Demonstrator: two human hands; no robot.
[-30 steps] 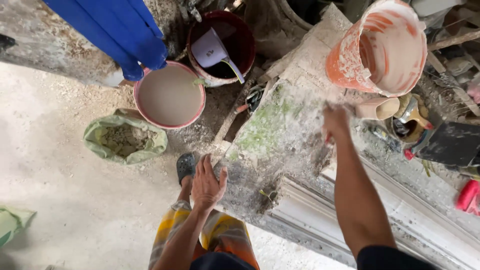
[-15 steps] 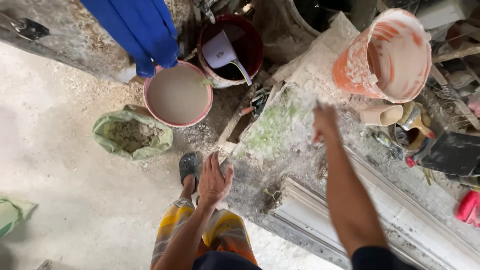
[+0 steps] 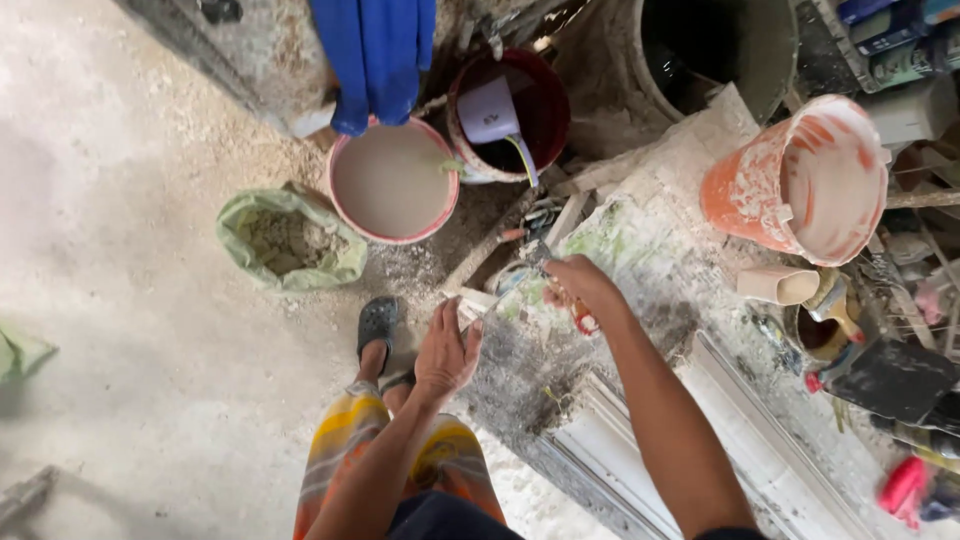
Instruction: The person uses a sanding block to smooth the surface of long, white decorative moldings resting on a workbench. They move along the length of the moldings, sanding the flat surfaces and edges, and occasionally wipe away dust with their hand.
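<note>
My right hand (image 3: 582,287) reaches over the left end of a plaster-caked work slab (image 3: 655,250). Its fingers curl around a small red-handled tool (image 3: 585,322) that pokes out below the hand. My left hand (image 3: 447,352) hovers open with spread fingers at the slab's near-left edge, holding nothing, just above my knee in striped orange shorts (image 3: 345,440). My foot in a dark sandal (image 3: 378,325) rests on the dusty floor beside it.
A pink bucket of beige slurry (image 3: 392,180) and a dark red bucket (image 3: 520,125) with a lilac scoop (image 3: 487,108) stand ahead. A green sack of powder (image 3: 285,240) sits left. An orange bucket (image 3: 800,180) lies tipped on the slab; white moulding (image 3: 690,440) lies at its right.
My right hand has dropped from an outstretched reach over the slab to its left end and curled shut. The view shifted nearer; my left hand stays open by the slab's edge.
</note>
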